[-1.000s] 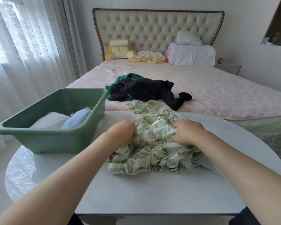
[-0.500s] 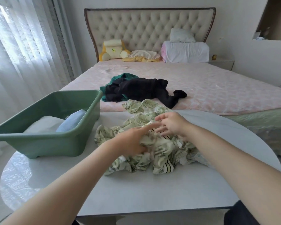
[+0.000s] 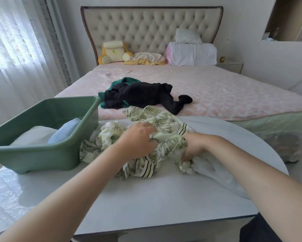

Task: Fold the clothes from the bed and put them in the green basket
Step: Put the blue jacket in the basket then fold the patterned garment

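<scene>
A crumpled green leaf-print garment (image 3: pixel 166 123) lies on the white table (image 3: pixel 146 203), its far edge reaching onto the bed. My left hand (image 3: pixel 138 142) rests on its middle with blurred fingers over the cloth. My right hand (image 3: pixel 193 145) grips a fold at the garment's right side, fingers dug into the fabric. The green basket (image 3: pixel 42 154) stands at the table's left and holds a white and a light blue folded piece (image 3: pixel 64 131). On the pink bed (image 3: pixel 225 95) lie a black garment (image 3: pixel 146 96) and a dark green one (image 3: pixel 122 82) under it.
The bed meets the table's far edge. Pillows (image 3: pixel 190 53), a yellow cushion (image 3: pixel 113 51) and a tufted headboard stand at the back. White curtains (image 3: pixel 15 58) hang on the left. A nightstand (image 3: pixel 230 66) sits at the right of the bed.
The garment has been spread wider toward the basket. My left hand moved up over its middle, and my right hand dropped to the right side and took hold of a fold.
</scene>
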`<state>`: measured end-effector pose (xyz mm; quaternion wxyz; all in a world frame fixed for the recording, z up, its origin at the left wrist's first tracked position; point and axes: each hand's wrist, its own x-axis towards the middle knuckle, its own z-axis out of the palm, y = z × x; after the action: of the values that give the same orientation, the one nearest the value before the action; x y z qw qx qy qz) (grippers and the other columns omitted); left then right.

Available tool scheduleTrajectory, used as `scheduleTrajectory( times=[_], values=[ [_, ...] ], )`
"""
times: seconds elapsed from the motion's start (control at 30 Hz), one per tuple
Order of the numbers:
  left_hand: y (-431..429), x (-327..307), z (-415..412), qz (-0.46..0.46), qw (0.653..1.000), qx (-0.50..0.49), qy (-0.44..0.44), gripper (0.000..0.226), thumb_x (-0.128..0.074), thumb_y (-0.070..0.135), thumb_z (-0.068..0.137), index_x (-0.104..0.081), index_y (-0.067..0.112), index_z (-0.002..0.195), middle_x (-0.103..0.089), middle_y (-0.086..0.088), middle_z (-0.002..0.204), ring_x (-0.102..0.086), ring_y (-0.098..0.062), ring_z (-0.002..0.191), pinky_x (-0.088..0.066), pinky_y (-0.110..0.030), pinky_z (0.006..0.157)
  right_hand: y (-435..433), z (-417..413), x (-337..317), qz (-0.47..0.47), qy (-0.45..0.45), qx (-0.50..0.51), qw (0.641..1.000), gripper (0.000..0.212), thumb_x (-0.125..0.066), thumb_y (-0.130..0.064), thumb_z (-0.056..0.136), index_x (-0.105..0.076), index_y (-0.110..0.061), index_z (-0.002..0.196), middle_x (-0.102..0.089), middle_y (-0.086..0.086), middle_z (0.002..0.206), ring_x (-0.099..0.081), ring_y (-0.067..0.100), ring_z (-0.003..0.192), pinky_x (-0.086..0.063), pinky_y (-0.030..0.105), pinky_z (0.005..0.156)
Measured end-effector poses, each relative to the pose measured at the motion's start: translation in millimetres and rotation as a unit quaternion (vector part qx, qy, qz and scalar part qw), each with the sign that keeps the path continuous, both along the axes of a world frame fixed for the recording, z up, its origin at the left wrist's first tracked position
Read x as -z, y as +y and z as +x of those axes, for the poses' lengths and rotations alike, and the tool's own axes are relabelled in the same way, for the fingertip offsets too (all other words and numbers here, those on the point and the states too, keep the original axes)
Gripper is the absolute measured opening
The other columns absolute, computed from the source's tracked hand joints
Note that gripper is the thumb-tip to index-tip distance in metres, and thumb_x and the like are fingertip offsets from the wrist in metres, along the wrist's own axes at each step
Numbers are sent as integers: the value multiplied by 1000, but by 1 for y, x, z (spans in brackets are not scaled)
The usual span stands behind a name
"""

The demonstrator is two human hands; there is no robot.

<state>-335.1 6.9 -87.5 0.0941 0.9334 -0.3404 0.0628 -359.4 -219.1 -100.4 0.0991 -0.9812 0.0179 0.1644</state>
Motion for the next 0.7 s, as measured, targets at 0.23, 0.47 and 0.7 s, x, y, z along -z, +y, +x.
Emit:
scheduleTrajectory(
  times=[0.23,0.47,0.7],
  values=[
    [-26,19,8,-168,982,40,72,65,-71,23,88,-40,39,143,-61,5,122,-61,-12,97,-53,-28,84,11,5,-8,436,-102,28,894,51,-85,-8,77,-64,-15,123,-73,7,108,-69,16,98,-56,32,93],
    [8,-14,36,-158,979,-90,94,40,-43,52,101,-65,20,109,-67,-2,92,-62,-15,78,-51,-33,71,-4,5,1,110,-21,19,994,39,-83,-30,79,-63,-15,109,-63,-3,105,-61,21,98,-48,30,77],
    [37,-51,75,33,948,-304,-81,27,-47,1,93,-63,8,115,-64,-12,111,-64,-33,100,-49,-39,70,-11,39,-3,246,-135,156,947,18,-69,-25,81,-68,-7,83,-63,3,76,-59,20,72,-44,31,62]
  ],
)
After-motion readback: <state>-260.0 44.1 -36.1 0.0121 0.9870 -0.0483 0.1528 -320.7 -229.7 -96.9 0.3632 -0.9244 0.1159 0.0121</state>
